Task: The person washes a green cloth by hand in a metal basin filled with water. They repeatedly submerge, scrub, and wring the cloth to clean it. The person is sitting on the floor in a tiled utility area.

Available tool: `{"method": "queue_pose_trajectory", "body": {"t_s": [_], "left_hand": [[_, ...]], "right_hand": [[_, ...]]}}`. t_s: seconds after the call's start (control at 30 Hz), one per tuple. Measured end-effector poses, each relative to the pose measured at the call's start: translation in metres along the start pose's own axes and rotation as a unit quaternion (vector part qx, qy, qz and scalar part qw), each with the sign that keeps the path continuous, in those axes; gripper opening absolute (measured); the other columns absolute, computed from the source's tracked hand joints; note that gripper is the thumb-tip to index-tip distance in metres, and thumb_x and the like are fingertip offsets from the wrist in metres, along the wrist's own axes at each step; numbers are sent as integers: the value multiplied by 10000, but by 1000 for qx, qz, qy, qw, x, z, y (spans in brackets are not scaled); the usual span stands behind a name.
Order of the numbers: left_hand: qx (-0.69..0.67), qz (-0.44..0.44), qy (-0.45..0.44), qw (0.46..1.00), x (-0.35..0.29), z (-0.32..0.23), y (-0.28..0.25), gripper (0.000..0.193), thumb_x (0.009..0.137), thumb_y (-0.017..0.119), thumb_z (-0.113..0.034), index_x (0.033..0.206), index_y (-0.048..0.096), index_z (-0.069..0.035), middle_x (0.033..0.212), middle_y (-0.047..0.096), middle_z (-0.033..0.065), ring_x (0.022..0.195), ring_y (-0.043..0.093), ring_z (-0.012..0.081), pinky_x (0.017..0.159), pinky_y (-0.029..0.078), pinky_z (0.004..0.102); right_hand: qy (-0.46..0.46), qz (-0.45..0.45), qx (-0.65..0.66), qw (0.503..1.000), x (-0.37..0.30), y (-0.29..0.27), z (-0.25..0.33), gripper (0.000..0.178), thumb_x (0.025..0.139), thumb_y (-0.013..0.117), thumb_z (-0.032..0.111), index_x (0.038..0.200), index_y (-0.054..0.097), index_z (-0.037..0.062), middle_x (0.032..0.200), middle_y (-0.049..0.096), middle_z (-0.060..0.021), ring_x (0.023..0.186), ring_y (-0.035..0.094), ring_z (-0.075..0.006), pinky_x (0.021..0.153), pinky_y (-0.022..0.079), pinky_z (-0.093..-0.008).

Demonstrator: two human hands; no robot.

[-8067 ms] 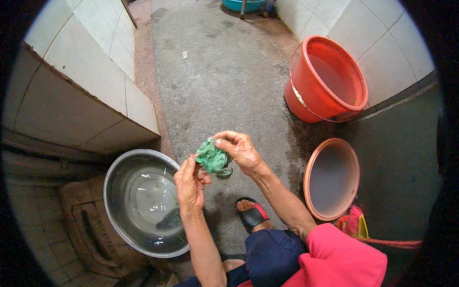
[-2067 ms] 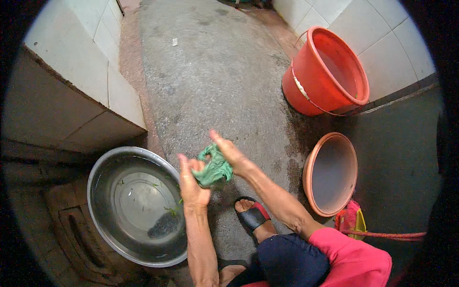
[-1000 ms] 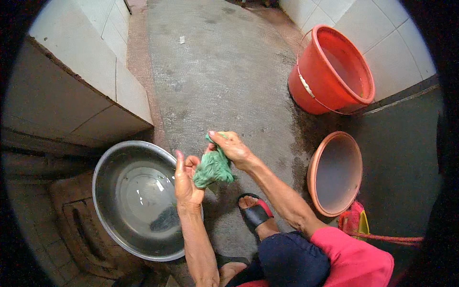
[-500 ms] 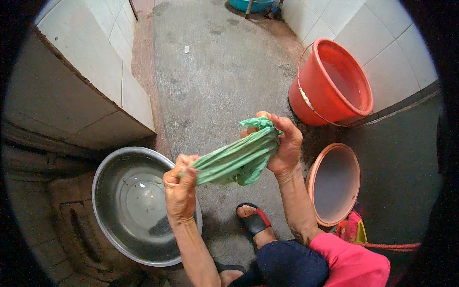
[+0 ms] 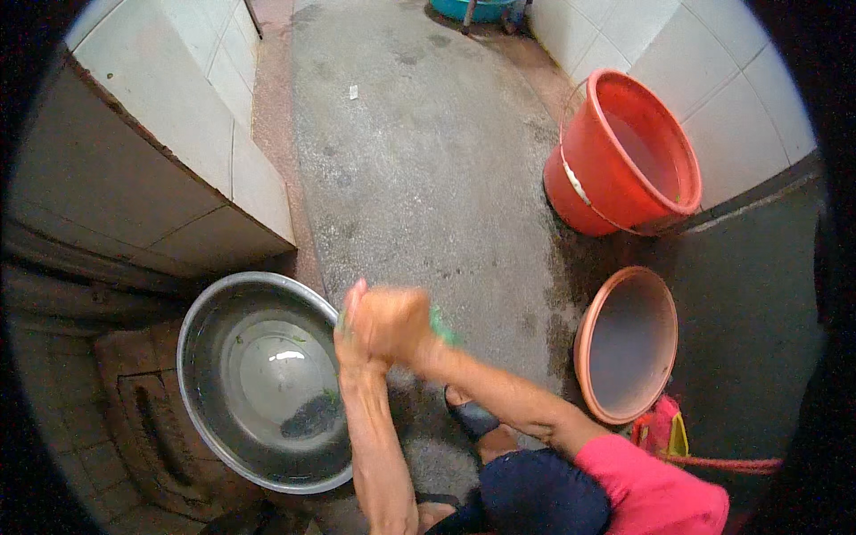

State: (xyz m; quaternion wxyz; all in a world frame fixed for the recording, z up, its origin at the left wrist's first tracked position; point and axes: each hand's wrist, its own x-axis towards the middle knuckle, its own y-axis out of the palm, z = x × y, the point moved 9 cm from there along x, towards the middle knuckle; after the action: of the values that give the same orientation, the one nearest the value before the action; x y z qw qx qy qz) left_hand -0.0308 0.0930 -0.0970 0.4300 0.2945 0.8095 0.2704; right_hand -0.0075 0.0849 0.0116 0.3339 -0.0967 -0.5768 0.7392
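My left hand (image 5: 358, 346) and my right hand (image 5: 398, 323) are pressed together beside the right rim of a metal basin (image 5: 193, 419). Both are closed on a green cloth (image 5: 443, 330), mostly hidden by the fingers. A bit of it sticks out to the right of my right wrist, and a trace of green shows by my left fingers. Motion smears my right hand. The basin holds shallow water with small green scraps in it.
At the right stand a red bucket (image 5: 580, 207) with a wire handle and an orange basin (image 5: 586, 366) of cloudy water. Near it lies a pink and yellow object (image 5: 664, 426). A tiled wall (image 5: 259, 183) rises at left, and a blue tub (image 5: 477, 11) is far off.
My right hand has swung left and down to meet my left hand. The cloth, stretched between them before, is now bunched and mostly covered.
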Motion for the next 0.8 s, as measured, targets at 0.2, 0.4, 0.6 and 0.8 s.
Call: {"method": "queue_pose_trajectory", "body": {"t_s": [0.2,0.4,0.6,0.8], "left_hand": [[49,100,-74,991,-6,-31,28,394,921,541,-328,596,386,-167,525,363,-49,458,394,114,426,343,281],[52,-46,1,998,13,-24,2,418,934,436,-377,586,409,-147,531,390,-19,424,308,107,405,258,292],[187,78,-30,979,-28,-10,36,446,958,434,-341,574,461,-116,549,466,-5,502,419,98,480,340,269],[349,101,20,931,-41,-49,36,320,913,578,-319,831,651,-18,721,577,-8,682,514,84,658,394,218]], "right_hand": [[149,-167,69,972,14,26,-20,193,884,473,199,830,576,44,628,453,-69,556,477,-243,464,394,-347],[5,-312,289,905,1,-68,-20,288,870,518,123,596,516,36,467,419,-119,369,441,-215,366,330,-371],[217,-191,479,829,51,-6,-139,365,930,556,247,616,507,68,511,457,-3,406,428,-118,380,334,-306],[285,-57,778,557,51,-43,-159,270,876,658,292,697,543,126,587,498,47,489,463,-65,446,370,-216]]}}
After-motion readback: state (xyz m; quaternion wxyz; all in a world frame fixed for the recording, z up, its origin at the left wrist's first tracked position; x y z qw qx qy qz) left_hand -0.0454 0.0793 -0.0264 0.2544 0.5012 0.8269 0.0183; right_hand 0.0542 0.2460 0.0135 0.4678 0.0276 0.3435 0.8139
